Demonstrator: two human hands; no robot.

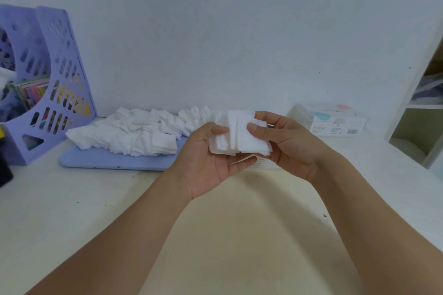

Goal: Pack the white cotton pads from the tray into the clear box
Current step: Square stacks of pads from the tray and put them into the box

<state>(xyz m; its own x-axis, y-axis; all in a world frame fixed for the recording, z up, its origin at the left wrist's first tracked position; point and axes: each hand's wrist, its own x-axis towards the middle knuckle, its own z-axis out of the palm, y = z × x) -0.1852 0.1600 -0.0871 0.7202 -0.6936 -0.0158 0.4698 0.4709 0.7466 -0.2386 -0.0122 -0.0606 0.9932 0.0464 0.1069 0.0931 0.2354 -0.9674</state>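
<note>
Both forearms reach in from the near edge of the pale counter (pixel 72 211). The left hand (pixel 213 163) cups a fanned stack of white square cotton pads (pixel 242 141) from below, while the right hand (pixel 285 141) pinches it, thumb on top. Behind, a heap of pads too many to count (pixel 134 132) covers one flat lilac plastic tray (pixel 107 163) near the wall. One clear box (pixel 335 120) stands toward the counter's far right, with open surface before it.
</note>
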